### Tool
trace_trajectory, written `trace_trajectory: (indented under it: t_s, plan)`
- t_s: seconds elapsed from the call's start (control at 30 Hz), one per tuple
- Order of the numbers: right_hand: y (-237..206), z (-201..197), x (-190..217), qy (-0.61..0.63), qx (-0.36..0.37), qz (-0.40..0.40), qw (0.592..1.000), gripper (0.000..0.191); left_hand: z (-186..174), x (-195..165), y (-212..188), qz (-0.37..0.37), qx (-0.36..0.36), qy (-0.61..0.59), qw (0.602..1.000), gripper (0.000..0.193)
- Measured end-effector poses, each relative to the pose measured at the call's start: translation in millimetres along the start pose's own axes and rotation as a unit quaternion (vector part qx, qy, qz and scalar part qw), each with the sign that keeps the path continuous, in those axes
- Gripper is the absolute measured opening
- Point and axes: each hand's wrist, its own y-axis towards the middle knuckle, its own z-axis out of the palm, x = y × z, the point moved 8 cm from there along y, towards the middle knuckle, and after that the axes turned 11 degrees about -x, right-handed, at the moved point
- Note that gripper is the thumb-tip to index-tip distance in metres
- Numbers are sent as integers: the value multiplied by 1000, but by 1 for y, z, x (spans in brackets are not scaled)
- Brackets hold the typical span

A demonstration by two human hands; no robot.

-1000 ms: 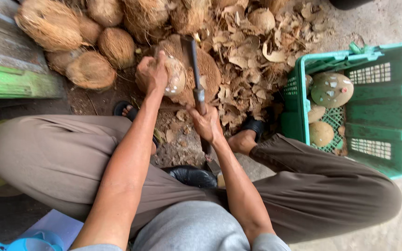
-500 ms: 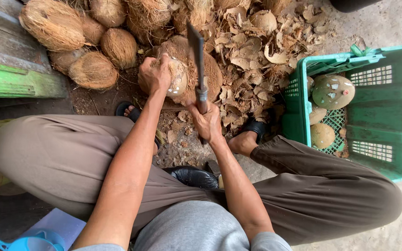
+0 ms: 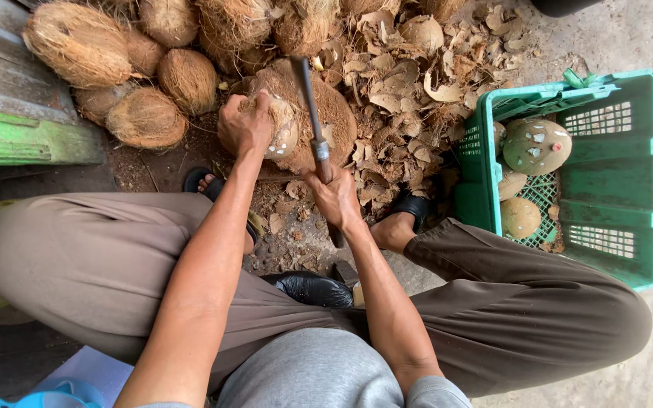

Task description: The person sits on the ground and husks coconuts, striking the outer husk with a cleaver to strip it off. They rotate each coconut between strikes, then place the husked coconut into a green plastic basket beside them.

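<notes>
Left hand [image 3: 245, 125] grips partly shelled coconut [image 3: 280, 127] on wood block [image 3: 326, 113], fingers wrapped over top. Right hand [image 3: 334, 195] closed round handle of machete [image 3: 310, 98], blade raised just beside coconut.

Risk, my judgement: blade passes very near left fingers; slip on round shell may cut them, or coconut rolls off block.

No packages, labels or signs visible; only green plastic crate [image 3: 606, 227] at right, holding peeled coconuts [image 3: 536, 146].
</notes>
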Motion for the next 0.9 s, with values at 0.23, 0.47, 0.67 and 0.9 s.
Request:
trace_trajectory:
  t_s: [0.23,0.47,0.67,0.9]
  plan:
    - [10,23,-44,87,-4,76,993,34,7,6,3,3,-27,3,1000,35]
    - [4,28,-68,37,29,87,995,25,2,16,1,-66,30,-34,997,39]
    - [3,3,-46,62,-5,129,990,39,-4,27,16,-50,-36,-249,966,41]
    - [-2,12,-31,44,-20,86,995,41,0,32,-6,34,-53,-269,961,40]
